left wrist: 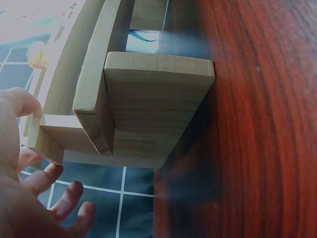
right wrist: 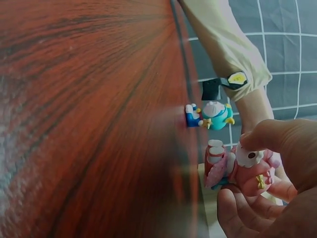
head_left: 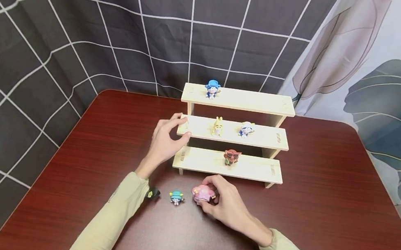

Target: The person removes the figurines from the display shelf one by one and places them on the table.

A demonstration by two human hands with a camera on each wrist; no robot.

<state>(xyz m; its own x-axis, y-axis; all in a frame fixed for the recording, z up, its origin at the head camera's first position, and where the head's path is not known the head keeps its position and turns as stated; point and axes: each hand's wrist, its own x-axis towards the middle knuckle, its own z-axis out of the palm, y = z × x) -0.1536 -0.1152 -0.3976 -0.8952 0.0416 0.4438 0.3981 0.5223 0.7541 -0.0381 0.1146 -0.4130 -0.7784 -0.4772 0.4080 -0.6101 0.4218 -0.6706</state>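
Note:
My right hand (head_left: pixel 230 204) pinches a pink figurine (head_left: pixel 203 193) between thumb and fingers, just in front of the stand's lowest step. In the right wrist view the pink figurine (right wrist: pixel 250 168) has a white-and-pink head and red-and-white feet. My left hand (head_left: pixel 165 141) grips the left end of the middle step of a pale wooden three-step display stand (head_left: pixel 196 163), thumb at its front edge. The left wrist view shows the thumb and a finger on either side of that step's end (left wrist: pixel 47 144). A teal-hatted figurine (head_left: pixel 176 197) sits on the table between my forearms.
A blue figurine (head_left: pixel 212 89) sits on the top step. The middle one bears a yellow rabbit-like figurine (head_left: pixel 217 127) and a white-and-blue figurine (head_left: pixel 246 129); a reddish-brown figurine (head_left: pixel 232 157) stands on the lowest. Behind the red-brown table (head_left: pixel 326 197) hangs a dark gridded curtain (head_left: pixel 122 29).

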